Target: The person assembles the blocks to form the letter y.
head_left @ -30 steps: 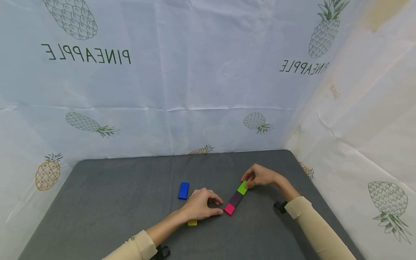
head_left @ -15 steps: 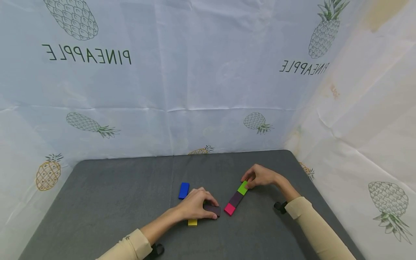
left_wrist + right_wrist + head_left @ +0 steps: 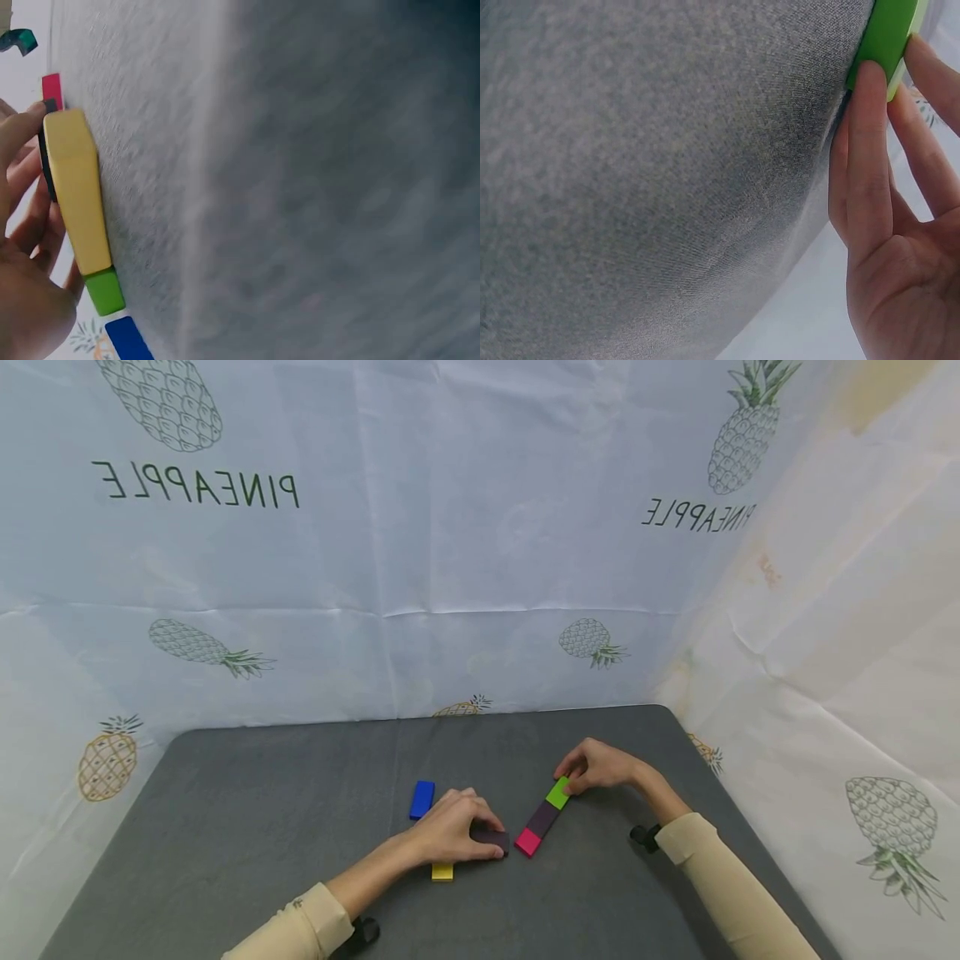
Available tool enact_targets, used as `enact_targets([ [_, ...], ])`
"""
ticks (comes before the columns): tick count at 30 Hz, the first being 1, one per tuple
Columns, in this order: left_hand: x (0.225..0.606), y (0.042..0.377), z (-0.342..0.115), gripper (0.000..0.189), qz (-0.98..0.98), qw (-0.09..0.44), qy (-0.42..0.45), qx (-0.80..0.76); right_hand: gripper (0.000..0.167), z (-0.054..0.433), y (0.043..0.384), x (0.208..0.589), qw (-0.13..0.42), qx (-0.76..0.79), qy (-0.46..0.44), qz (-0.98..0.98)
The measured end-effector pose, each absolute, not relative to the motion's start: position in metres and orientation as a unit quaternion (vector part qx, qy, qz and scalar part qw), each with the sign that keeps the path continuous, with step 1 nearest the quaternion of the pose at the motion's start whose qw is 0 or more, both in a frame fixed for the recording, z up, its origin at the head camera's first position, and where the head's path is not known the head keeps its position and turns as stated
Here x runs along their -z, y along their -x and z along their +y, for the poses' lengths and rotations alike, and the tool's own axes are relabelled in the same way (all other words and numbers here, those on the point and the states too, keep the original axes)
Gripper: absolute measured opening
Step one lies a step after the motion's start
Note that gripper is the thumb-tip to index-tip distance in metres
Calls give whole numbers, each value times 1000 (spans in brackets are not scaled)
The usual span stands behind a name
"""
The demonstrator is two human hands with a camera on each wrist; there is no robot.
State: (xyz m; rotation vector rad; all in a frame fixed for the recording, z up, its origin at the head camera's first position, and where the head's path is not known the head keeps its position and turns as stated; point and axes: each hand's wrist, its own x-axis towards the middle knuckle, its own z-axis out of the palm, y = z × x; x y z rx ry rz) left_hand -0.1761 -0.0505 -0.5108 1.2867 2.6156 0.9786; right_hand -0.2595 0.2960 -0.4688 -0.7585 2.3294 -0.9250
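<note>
My left hand (image 3: 450,827) grips a dark purple block (image 3: 491,841) between thumb and fingers, low over the table. To its right lies a slanting row: a pink block (image 3: 528,842), another dark block (image 3: 542,818) and a bright green block (image 3: 558,793) at the far end. My right hand (image 3: 603,766) pinches that green block; in the right wrist view its fingers (image 3: 870,142) lie along the block's sides. A yellow block (image 3: 442,872) pokes out beneath my left wrist. In the left wrist view a second green block (image 3: 105,291) sits beyond the yellow one.
A blue block (image 3: 422,799) lies on the grey table (image 3: 262,827), just behind my left hand. White cloth (image 3: 480,543) printed with pineapples hangs behind the table and along its sides.
My left hand has drawn back a little to the left and closed on the dark purple block, which was hidden from view before. My right hand stays at the green block; the row lies still.
</note>
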Motion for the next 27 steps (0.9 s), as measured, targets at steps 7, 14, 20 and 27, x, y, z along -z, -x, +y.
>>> enact_targets([
  [7,507,189,-48,24,840,48,-428,-331,31,297,260,469,258,340,276,861],
  [14,509,197,-43,24,839,57,-441,-313,32,296,260,470,260,343,270,861],
  [20,513,202,-41,25,834,79,-445,-317,32,295,260,471,262,349,269,859],
  [27,516,206,-42,31,829,77,-452,-320,32,297,260,472,264,351,268,858],
])
